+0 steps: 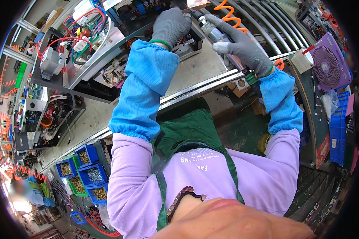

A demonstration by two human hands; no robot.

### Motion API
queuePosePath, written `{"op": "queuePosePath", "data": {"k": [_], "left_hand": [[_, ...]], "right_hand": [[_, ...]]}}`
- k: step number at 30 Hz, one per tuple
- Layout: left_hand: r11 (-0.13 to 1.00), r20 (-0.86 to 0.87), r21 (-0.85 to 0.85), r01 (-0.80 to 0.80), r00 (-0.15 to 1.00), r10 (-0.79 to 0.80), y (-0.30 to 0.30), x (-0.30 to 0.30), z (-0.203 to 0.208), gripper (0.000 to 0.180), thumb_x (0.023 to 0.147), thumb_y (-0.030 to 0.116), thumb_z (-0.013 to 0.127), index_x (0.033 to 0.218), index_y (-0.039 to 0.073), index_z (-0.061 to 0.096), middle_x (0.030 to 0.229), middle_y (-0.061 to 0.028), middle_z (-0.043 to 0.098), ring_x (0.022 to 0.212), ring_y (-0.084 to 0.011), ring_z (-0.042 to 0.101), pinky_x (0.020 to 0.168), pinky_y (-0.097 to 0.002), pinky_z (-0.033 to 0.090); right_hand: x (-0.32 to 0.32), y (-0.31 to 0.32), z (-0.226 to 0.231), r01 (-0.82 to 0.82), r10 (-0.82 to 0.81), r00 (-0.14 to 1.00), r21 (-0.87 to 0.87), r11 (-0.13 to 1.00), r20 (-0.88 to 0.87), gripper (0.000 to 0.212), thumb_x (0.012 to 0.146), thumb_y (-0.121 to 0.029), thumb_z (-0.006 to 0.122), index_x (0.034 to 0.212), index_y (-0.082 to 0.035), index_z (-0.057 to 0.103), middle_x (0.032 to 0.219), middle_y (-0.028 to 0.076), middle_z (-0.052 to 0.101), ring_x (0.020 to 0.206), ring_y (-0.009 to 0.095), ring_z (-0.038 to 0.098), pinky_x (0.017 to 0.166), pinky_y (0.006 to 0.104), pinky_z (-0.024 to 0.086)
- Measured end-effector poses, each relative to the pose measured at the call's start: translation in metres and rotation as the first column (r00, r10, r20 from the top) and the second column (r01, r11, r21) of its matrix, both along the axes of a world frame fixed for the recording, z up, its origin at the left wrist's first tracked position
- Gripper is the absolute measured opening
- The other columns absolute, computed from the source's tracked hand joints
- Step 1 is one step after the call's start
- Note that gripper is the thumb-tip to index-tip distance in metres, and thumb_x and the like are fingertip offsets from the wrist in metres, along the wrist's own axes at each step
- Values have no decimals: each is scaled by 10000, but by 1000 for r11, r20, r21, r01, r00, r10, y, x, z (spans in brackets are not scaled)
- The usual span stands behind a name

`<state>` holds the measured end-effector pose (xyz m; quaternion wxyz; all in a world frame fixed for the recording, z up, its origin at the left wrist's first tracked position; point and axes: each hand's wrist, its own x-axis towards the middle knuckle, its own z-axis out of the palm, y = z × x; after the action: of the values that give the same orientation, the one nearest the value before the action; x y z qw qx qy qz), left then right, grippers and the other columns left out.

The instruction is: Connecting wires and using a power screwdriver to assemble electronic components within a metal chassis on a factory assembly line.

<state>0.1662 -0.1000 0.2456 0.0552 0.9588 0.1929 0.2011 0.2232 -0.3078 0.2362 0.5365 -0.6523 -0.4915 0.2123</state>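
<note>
1. Left hand (170,27), grey-gloved, above the open housing (192,47) near the far edge of the bench (205,71). The fingers bend downward; whether they grip anything cannot be told.
2. Right hand (241,46), also grey-gloved, nearer the bench's right end. Its fingers are closed around the power driver (213,32), one stretched along the barrel.
3. Power driver, held tilted above the bench, its dark tip directed toward the far edge and lying just beside the left hand.
4. Orange coiled hose (230,16), beyond the right hand, in front of metal rollers (272,26).
5. Larger open unit (92,75), on the bench to the left of the left forearm, exposing a circuit board (83,40) and red wires.
6. Blue bins (95,178) and a green bin (77,186) of small metal parts, beside the bench's near edge, toward its left.
7. Purple fan (326,65), well apart, to the right of the right hand.
</note>
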Motion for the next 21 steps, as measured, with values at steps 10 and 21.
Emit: {"op": "queuePosePath", "data": {"k": [10,21], "left_hand": [[971,-21,-166,173,984,-179,31,-2,-8,498,842,323,544,1180,-36,479,997,-284,605,949,-400,600,818,-416,486],[855,119,-428,292,956,-268,33,-5,-13,546,867,300,580,1281,-17,417,812,-181,615,689,-217,624,631,-317,502]], "right_hand": [[-31,8,33,-17,20,913,10,1000,-408,612,841,-144,560,1408,-186,334,845,77,557,640,110,590,482,245,544],[-37,12,30,28,-7,962,72,997,-274,618,838,-177,550,1416,-153,332,895,84,560,702,127,589,576,274,543]]}}
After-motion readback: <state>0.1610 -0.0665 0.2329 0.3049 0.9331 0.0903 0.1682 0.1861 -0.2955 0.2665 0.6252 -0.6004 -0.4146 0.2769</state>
